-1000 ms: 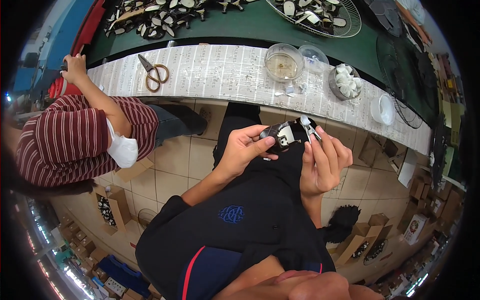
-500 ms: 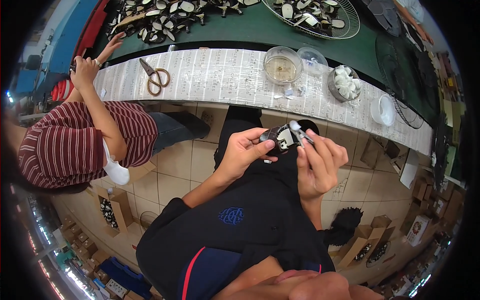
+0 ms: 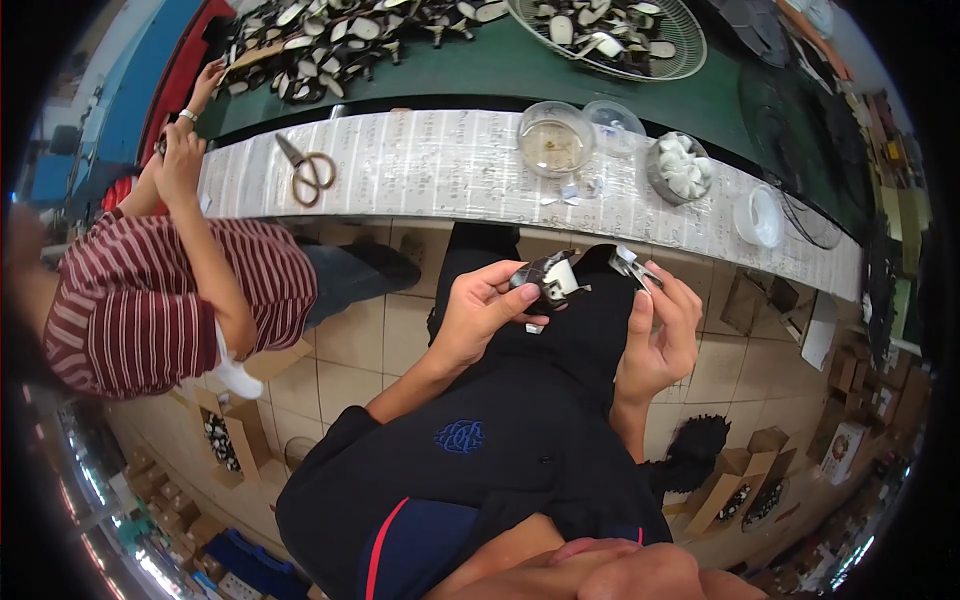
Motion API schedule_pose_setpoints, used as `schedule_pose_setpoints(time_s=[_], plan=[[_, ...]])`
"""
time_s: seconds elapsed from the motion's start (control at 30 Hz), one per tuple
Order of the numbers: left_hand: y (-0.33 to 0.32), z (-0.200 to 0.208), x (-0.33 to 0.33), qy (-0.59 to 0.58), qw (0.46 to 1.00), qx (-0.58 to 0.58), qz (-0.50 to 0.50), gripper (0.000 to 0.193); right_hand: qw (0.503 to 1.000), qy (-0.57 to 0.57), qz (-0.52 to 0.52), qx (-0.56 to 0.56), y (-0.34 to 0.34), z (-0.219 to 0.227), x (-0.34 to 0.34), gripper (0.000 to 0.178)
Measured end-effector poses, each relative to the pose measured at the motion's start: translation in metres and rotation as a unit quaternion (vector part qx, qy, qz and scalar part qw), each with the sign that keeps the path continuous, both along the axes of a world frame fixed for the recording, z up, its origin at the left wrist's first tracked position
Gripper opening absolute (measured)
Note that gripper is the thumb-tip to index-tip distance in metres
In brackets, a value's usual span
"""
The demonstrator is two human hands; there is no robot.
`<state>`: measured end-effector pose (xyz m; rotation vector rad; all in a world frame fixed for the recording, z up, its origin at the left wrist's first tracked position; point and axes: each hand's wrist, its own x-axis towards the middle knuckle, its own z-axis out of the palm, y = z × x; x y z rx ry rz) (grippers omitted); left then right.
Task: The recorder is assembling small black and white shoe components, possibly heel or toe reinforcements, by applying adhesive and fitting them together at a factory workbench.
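Note:
My left hand [image 3: 478, 312] is closed around a dark, shiny strappy sandal [image 3: 545, 284] with a pale insole, held above my lap. Its thumb presses on the side of the sandal. To the right, my right hand [image 3: 660, 340] pinches a pair of metal tweezers [image 3: 638, 268] between thumb and fingers. A small white wad [image 3: 624, 254], which looks like cotton, sits at the tweezers' tip. A short gap separates that tip from the sandal.
On the paper-covered ledge [image 3: 420, 150] are scissors [image 3: 308, 172], a clear bowl of liquid [image 3: 552, 146], a tin of white wads [image 3: 682, 168] and a white tub [image 3: 760, 217]. Several sandals [image 3: 330, 50] and a wire basket [image 3: 690, 68] lie behind. At left a co-worker in a striped shirt [image 3: 150, 300] works.
My right hand has drawn the tweezers away from the sandal, to the right. My left hand still holds the sandal in nearly the same place. The co-worker's hands have shifted.

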<state>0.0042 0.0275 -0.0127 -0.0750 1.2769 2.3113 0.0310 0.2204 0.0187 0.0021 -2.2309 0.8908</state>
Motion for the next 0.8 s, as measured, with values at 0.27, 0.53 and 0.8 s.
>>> schedule_pose_setpoints(time_s=[0.27,0.53,0.8], plan=[[-0.006,-0.021,0.005,0.059,0.99,-0.075,0.101,0.044,0.783,-0.134,0.127,-0.594,0.024,-0.046,0.002,0.019],[0.016,-0.021,-0.025,0.07,0.997,-0.022,0.0,0.038,0.589,-0.099,0.102,-0.796,0.039,-0.052,0.028,0.01],[0.024,0.0,-0.017,0.059,0.998,-0.019,-0.032,0.051,0.719,-0.156,0.087,-0.672,0.034,-0.012,0.024,0.009]])
